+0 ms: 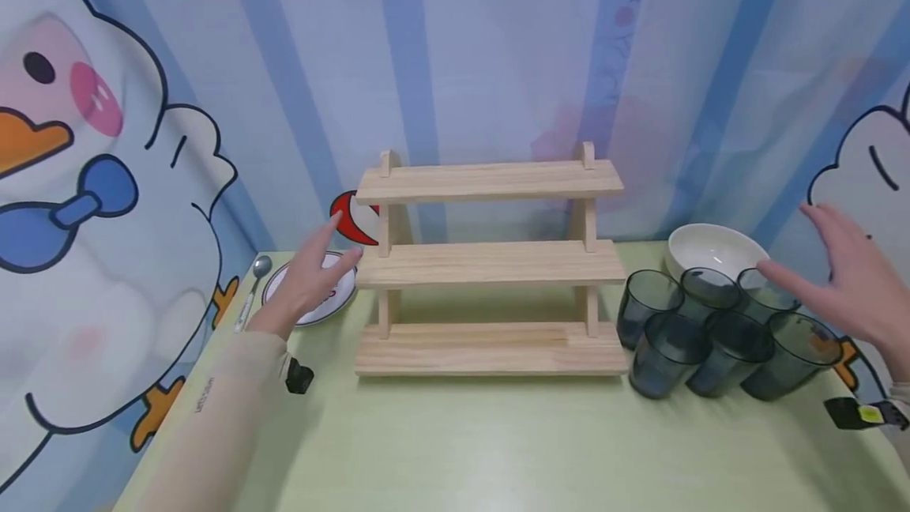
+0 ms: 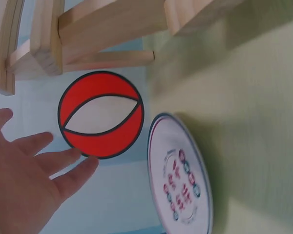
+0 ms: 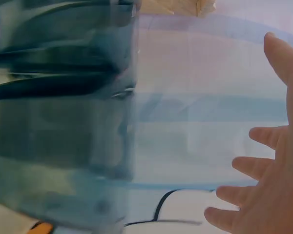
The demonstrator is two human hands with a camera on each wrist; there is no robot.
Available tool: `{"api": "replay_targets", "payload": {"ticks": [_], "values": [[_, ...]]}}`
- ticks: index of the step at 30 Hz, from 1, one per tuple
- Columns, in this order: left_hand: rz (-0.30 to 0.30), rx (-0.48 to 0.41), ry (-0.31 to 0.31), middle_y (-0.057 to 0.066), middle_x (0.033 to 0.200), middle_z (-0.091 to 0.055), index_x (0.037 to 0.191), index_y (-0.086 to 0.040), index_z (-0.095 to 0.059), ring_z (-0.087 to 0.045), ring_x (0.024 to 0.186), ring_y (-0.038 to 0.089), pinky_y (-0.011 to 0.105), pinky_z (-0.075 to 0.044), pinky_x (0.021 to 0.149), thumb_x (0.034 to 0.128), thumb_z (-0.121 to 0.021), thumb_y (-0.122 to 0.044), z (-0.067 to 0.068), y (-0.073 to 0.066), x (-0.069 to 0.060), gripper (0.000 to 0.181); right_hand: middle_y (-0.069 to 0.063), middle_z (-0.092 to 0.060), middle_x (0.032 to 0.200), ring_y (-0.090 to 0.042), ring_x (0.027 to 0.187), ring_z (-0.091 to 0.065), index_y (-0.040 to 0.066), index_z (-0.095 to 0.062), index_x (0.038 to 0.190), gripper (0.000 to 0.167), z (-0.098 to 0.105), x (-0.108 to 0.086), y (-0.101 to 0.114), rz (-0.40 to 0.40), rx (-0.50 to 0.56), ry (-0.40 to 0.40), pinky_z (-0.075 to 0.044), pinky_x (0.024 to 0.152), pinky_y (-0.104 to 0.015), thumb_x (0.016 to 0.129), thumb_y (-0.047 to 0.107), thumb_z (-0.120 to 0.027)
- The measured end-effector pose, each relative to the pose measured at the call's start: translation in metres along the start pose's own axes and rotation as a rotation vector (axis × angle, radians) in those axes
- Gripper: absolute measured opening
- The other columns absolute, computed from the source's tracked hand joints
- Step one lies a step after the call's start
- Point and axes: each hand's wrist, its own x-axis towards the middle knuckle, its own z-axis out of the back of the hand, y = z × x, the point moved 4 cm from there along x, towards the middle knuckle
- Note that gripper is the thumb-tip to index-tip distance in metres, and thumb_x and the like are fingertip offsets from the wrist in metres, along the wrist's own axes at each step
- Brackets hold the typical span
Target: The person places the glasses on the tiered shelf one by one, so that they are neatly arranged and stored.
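Note:
A three-tier wooden shelf [image 1: 490,263] stands in the middle of the head view. My left hand [image 1: 306,283], fingers spread and holding nothing, is above a white patterned plate [image 1: 330,303] to the shelf's left. In the left wrist view that hand [image 2: 29,170] is beside the plate [image 2: 178,175], not visibly touching it. My right hand [image 1: 849,275] hovers with fingers apart near several dark glass cups [image 1: 735,346] right of the shelf. The right wrist view shows the hand [image 3: 263,180] empty, with the cups [image 3: 58,131] across from it.
A white bowl [image 1: 714,251] stands behind the cups. A spoon [image 1: 253,287] lies left of the plate at the table's [image 1: 498,449] left edge. Behind everything hangs a blue striped curtain [image 1: 490,54] with cartoon ducks.

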Motion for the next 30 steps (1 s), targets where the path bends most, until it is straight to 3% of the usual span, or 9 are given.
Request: {"api": "replay_targets", "payload": {"ticks": [4,7,11,15,18,24,28,30], "values": [[0.053,-0.115,0.069,0.016,0.171,-0.029,0.169,-0.039,-0.011,-0.036,0.151,0.045,0.069,-0.032,0.120,0.1024,-0.051,-0.066,-0.015,0.005,-0.003,0.082,-0.037,-0.004,0.168,-0.060,0.152,-0.009,-0.004,-0.005,0.166,0.095,-0.010,-0.015,-0.010,-0.021,0.016,0.014,-0.012,0.116,-0.082,0.104,0.041,-0.062],[0.080,-0.215,0.101,0.016,0.168,-0.034,0.168,-0.042,-0.018,-0.038,0.150,0.042,0.065,-0.039,0.117,0.0999,-0.057,-0.065,-0.028,0.007,-0.004,0.081,-0.039,-0.005,0.167,-0.063,0.150,-0.010,-0.004,-0.004,0.165,0.093,-0.018,-0.026,-0.018,-0.036,0.030,0.034,-0.013,0.113,-0.084,0.105,0.038,-0.061],[0.067,-0.379,0.124,0.013,0.168,-0.034,0.165,-0.039,-0.031,-0.035,0.153,0.039,0.063,-0.044,0.114,0.1002,-0.064,-0.056,-0.040,0.005,-0.005,0.075,-0.040,-0.002,0.166,-0.066,0.148,-0.008,-0.005,-0.002,0.165,0.092,-0.026,-0.042,-0.027,-0.064,0.068,0.040,-0.016,0.110,-0.085,0.106,0.036,-0.060],[0.039,-0.501,0.139,0.008,0.167,-0.035,0.162,-0.036,-0.039,-0.039,0.150,0.039,0.062,-0.048,0.112,0.1014,-0.068,-0.045,-0.048,0.003,-0.004,0.067,-0.039,0.001,0.168,-0.067,0.147,-0.007,-0.003,-0.001,0.166,0.087,-0.033,-0.059,-0.032,-0.099,0.153,-0.023,-0.016,0.110,-0.085,0.108,0.029,-0.058],[0.039,-0.530,0.130,0.007,0.164,-0.039,0.160,-0.032,-0.043,-0.045,0.145,0.038,0.058,-0.050,0.110,0.1009,-0.071,-0.038,-0.050,0.005,-0.005,0.066,-0.038,0.000,0.168,-0.068,0.147,-0.011,-0.001,-0.001,0.166,0.085,-0.039,-0.070,-0.036,-0.132,0.200,-0.057,-0.018,0.109,-0.086,0.108,0.023,-0.058],[0.065,-0.537,0.112,0.009,0.159,-0.046,0.159,-0.030,-0.045,-0.054,0.137,0.037,0.053,-0.054,0.106,0.0990,-0.074,-0.035,-0.051,0.009,-0.006,0.067,-0.042,0.000,0.165,-0.071,0.143,-0.014,0.001,0.005,0.166,0.089,-0.056,-0.086,-0.051,-0.245,0.283,-0.033,-0.027,0.100,-0.088,0.107,0.020,-0.058],[0.080,-0.563,0.106,0.010,0.158,-0.046,0.158,-0.031,-0.044,-0.053,0.137,0.037,0.054,-0.054,0.107,0.0985,-0.075,-0.035,-0.052,0.010,-0.004,0.067,-0.045,-0.004,0.163,-0.071,0.143,-0.014,0.001,0.007,0.166,0.090,-0.076,-0.097,-0.067,-0.300,0.373,-0.013,-0.026,0.106,-0.084,0.107,0.019,-0.058],[0.092,-0.579,0.100,0.011,0.158,-0.046,0.158,-0.031,-0.044,-0.053,0.137,0.037,0.054,-0.053,0.108,0.0981,-0.075,-0.036,-0.053,0.011,-0.004,0.068,-0.041,-0.004,0.166,-0.067,0.146,-0.014,0.008,0.007,0.168,0.092,-0.088,-0.102,-0.076,-0.321,0.396,-0.011,-0.031,0.124,-0.060,0.107,0.023,-0.060]]}}
